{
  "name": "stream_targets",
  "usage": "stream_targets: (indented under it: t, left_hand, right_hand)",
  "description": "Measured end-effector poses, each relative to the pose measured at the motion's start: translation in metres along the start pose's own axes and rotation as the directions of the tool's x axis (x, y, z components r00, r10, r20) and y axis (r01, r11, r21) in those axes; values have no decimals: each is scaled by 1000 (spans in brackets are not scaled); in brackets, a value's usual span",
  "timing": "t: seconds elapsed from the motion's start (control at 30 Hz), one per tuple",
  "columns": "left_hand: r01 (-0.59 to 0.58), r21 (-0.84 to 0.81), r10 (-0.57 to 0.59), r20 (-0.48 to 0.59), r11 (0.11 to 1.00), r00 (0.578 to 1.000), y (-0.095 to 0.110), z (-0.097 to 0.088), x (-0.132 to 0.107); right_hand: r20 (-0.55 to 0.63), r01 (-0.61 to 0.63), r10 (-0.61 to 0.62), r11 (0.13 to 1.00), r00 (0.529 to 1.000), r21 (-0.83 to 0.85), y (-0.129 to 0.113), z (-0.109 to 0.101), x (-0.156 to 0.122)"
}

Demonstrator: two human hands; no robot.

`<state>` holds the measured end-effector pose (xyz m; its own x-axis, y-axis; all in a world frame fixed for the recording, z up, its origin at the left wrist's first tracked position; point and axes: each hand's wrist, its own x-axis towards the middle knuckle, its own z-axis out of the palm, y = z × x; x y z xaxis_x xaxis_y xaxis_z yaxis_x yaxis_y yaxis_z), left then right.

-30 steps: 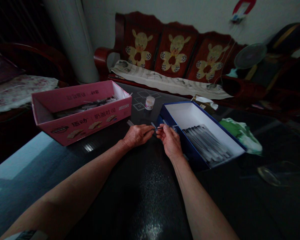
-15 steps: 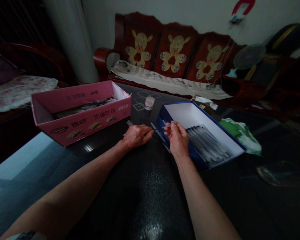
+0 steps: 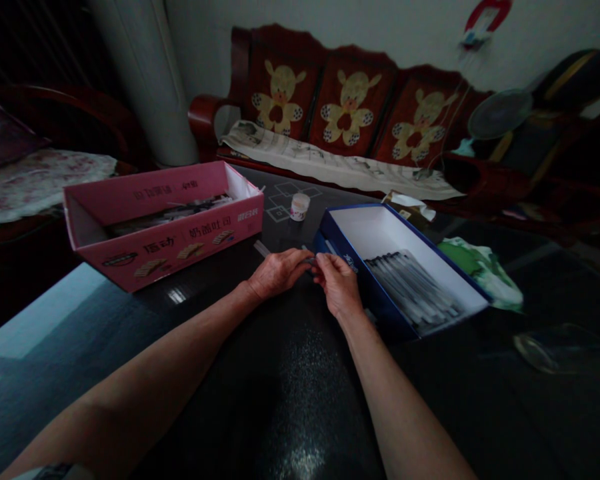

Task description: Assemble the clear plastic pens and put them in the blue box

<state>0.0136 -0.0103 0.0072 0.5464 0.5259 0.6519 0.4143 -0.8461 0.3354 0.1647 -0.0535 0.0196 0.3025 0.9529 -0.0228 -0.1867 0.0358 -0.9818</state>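
Note:
My left hand (image 3: 280,272) is closed just above the dark table, its fingers wrapped round a clear pen barrel (image 3: 262,249) whose end pokes out behind the knuckles. Fingertip to fingertip with it, my right hand (image 3: 336,281) is closed in a pinch. What sits in that pinch is too small and dark to make out. Right of my hands stands a blue box (image 3: 395,310) with a white inside, holding a row of clear pens (image 3: 413,287) with dark ends. A pink box (image 3: 195,243) with loose thin pieces in it stands to the left.
A small white round tub (image 3: 299,207) stands on the table (image 3: 260,400) between the boxes. A green and white plastic packet (image 3: 483,267) lies past the blue box, near a tissue pack (image 3: 410,205). Behind the table is a wooden sofa (image 3: 325,100).
My right hand has moved left, away from the blue box's edge, and its fingertips now meet those of my left hand. The left hand has barely shifted; the boxes stay put.

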Motion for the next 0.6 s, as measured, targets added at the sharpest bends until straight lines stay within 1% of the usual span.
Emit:
stream_targets:
  t: [0.07,0.13,0.17,0.23,0.27,0.33,0.43,0.5,0.6]
  left_hand:
    - [5,12,-5,4,1000,1000,0,-1,0]
    - [23,56,-23,10,998,1000,0,-2,0]
    - [31,79,-32,17,996,999,-1,-2,0]
    - [41,109,-44,28,993,999,-1,-3,-1]
    - [42,113,-45,30,993,999,-2,-3,-1]
    - [38,106,-42,29,994,999,-4,-2,-2]
    - [29,87,-31,25,996,999,-6,-1,-3]
    - [22,77,-23,19,997,1000,-6,0,-3]
    - [24,82,-25,14,996,1000,-7,0,-4]
  right_hand:
    - [106,43,-20,975,994,-218,-6,-7,1]
    - [168,118,-53,904,984,-410,-20,-19,3]
    - [155,158,-94,864,983,-477,-29,-26,4]
    - [112,196,-160,795,981,-574,-47,-41,6]
    - [111,200,-168,764,980,-613,-56,-49,5]
    - [138,194,-136,703,981,-684,-69,-63,4]
    - [169,163,-52,632,984,-757,-77,-77,-1]
    - [180,146,-9,628,984,-765,-76,-82,-3]
    - [200,145,19,625,980,-767,-71,-83,-4]
